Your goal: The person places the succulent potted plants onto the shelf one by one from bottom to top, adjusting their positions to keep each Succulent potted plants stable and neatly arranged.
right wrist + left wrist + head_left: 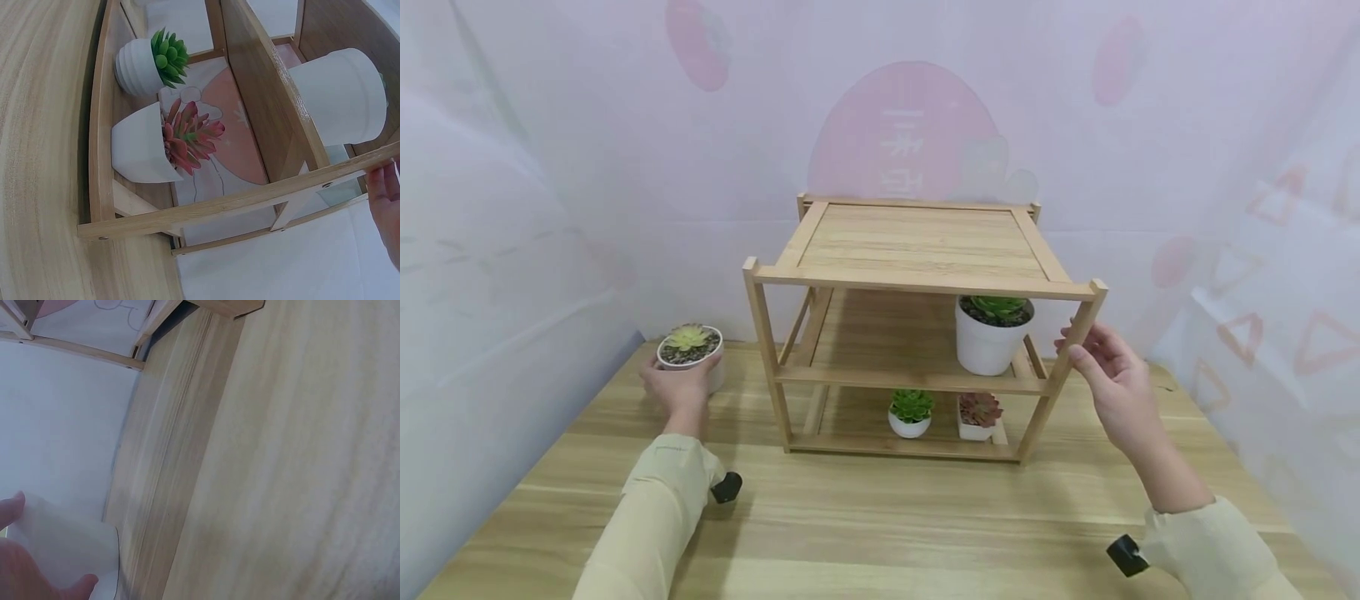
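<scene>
At the left, my left hand (679,387) grips a round white pot (715,375) holding a yellow-green succulent (688,337) in dark gravel. In the left wrist view, a thumb and fingers lie around the smooth side of that pot (69,540), low at the table. My right hand (1116,383) holds the right front post of a wooden shelf (925,242), thumb in front and fingertips showing past the post. Close to this hand, a large white pot (988,343) with a green succulent (997,308) stands on the middle tier, partly under the top board.
On the bottom tier are a small round white pot (910,427) with a green succulent and a square white pot (140,147) with a red succulent. The shelf stands on a wood-grain table (880,525). Pale printed cloth (917,125) hangs behind and at both sides.
</scene>
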`<action>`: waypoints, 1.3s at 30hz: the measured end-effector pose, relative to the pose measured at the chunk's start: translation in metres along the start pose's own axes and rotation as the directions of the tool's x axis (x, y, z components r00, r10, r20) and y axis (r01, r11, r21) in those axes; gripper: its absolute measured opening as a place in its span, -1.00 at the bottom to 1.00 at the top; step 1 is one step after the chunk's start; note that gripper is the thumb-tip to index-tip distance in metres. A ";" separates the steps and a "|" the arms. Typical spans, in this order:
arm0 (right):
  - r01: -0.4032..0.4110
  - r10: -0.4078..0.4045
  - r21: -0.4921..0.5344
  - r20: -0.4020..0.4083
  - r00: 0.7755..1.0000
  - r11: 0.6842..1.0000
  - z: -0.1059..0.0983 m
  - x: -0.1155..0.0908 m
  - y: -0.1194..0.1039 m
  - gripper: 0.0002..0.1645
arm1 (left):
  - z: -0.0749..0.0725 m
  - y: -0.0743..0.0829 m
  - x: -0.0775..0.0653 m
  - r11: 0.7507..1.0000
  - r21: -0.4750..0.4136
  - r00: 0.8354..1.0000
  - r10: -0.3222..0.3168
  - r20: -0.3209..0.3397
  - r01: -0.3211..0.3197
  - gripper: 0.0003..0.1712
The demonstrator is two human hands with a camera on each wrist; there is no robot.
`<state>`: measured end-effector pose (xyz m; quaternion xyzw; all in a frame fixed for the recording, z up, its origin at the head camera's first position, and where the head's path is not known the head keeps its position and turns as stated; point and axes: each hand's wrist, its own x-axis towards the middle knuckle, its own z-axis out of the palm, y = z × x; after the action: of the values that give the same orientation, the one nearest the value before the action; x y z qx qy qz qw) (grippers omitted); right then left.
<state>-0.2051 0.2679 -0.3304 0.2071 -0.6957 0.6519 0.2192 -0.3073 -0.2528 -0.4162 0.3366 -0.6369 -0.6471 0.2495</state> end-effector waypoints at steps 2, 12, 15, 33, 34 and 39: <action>0.003 -0.003 -0.008 0.000 1.000 1.000 0.001 0.000 0.000 -0.62 | -0.001 0.000 0.001 1.000 0.000 1.000 -0.003 0.002 0.003 0.21; 0.007 -0.007 -0.005 0.013 1.000 1.000 0.003 0.000 0.000 -0.61 | -0.002 -0.003 0.005 0.999 -0.034 1.000 0.019 0.007 -0.019 0.21; 0.005 -0.005 0.004 0.010 1.000 1.000 0.003 0.000 0.000 -0.60 | -0.002 -0.004 0.005 0.999 -0.037 1.000 0.019 0.007 -0.019 0.19; 0.006 -0.006 0.027 -0.007 1.000 1.000 0.002 0.000 0.000 -0.60 | 0.000 -0.002 0.005 0.999 -0.032 1.000 0.004 0.012 -0.003 0.17; 0.007 -0.006 0.029 -0.009 1.000 1.000 0.002 0.000 0.000 -0.59 | 0.000 -0.002 0.005 0.999 -0.033 1.000 0.004 0.011 -0.003 0.17; 0.009 -0.008 0.045 -0.016 1.000 0.999 0.003 0.000 0.000 -0.61 | -0.001 -0.001 0.004 0.999 -0.035 1.000 -0.002 0.011 0.003 0.16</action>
<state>-0.2052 0.2652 -0.3303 0.2098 -0.6783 0.6681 0.2226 -0.3094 -0.2562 -0.4178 0.3294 -0.6264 -0.6604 0.2510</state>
